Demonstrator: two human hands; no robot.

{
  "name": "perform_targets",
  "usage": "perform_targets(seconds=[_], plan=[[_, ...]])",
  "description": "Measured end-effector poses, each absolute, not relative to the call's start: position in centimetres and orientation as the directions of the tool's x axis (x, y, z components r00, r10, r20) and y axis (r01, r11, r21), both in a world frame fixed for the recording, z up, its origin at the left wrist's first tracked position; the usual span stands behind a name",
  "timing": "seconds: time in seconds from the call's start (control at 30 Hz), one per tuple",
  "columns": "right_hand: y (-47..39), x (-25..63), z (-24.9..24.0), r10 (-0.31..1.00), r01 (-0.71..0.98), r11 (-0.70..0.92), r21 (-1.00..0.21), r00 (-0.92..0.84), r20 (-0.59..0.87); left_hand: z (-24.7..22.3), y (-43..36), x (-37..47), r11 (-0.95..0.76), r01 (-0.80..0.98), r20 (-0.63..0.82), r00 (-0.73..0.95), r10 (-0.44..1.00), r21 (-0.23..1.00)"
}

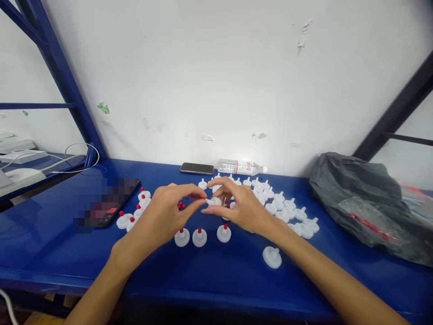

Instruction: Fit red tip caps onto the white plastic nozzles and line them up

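In my right hand [241,203] is a white nozzle cap [214,202], held by its round base with the spout pointing left. My left hand [165,212] pinches a small red tip cap [202,197] at the end of that spout; the fingers mostly cover it. Loose red tip caps [181,206] lie behind my left fingers. Below my hands stand several white nozzle caps with red tips [199,237], and more of these [125,220] are by my left wrist. Plain white nozzle caps [279,198] cluster behind and right of my right hand. One plain nozzle cap [272,257] lies apart near my right forearm.
The blue table [216,280] meets a white wall. At its back lie a dark phone [196,168] and a clear plastic bottle [240,167] on its side. Another phone [115,203] is at left. A black plastic bag [341,198] covers the right side. Blue frame posts [64,72] rise beside the table.
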State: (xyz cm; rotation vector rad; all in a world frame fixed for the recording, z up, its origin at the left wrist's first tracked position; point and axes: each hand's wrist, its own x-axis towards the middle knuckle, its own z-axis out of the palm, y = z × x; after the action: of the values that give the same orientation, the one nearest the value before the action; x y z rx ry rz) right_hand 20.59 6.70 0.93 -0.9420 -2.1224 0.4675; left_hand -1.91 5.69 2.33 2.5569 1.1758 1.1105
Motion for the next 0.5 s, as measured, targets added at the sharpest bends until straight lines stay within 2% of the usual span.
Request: perform_targets(seconds=[0.27, 0.4, 0.5], plan=[[7.4, 20.6, 0.5, 0.728, 0.409, 0.685, -0.603, -0.419, 0.543, 1.7, 6.3, -2.0, -0.693, 0.615, 0.576, 0.430, 0.695, 0.377], [7.6, 20.7, 0.2, 0.672, 0.396, 0.740, -0.544, -0.457, 0.583, 1.3, 6.7, -2.3, -0.654, 0.668, 0.551, 0.416, 0.723, 0.354], [7.6, 20.8, 0.4, 0.647, 0.420, 0.761, -0.495, -0.434, 0.627, 1.2, 6.8, -2.5, -0.636, 0.714, 0.523, 0.437, 0.732, 0.293]])
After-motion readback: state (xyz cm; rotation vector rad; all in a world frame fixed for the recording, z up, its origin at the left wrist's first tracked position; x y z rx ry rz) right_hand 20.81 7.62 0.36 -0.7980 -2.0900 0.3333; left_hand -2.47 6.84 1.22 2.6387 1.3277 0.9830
